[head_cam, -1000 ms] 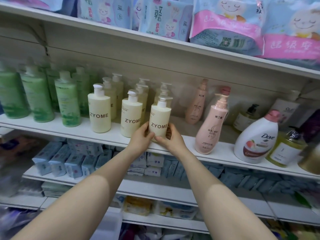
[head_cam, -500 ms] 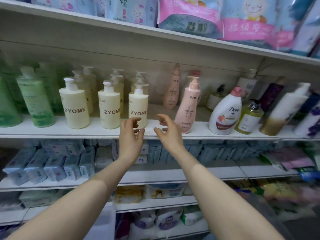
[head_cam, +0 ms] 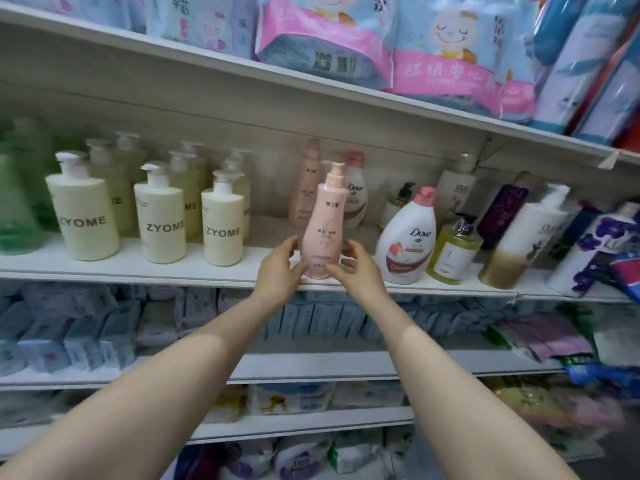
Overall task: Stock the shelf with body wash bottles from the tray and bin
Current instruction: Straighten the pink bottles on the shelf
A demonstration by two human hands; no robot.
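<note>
The pink bottle (head_cam: 323, 223) stands upright at the front edge of the shelf (head_cam: 138, 273), between the cream bottles (head_cam: 221, 220) and a white Dove bottle (head_cam: 407, 237). The left hand (head_cam: 277, 271) and right hand (head_cam: 360, 271) grip its lower sides with curled fingers. This looks like straightening; next it probably needs squaring up, label forward, before letting go.

The pink bottle (head_cam: 322, 233) hides most of the bottle (head_cam: 309, 188) behind; small label print is unreadable.

two pink pump bottles (head_cam: 322, 223), two Dove bottles (head_cam: 406, 242)

Single head view: close, faces forward, slightly down, at shelf (head_cam: 145, 273); forearms enter from below.
</note>
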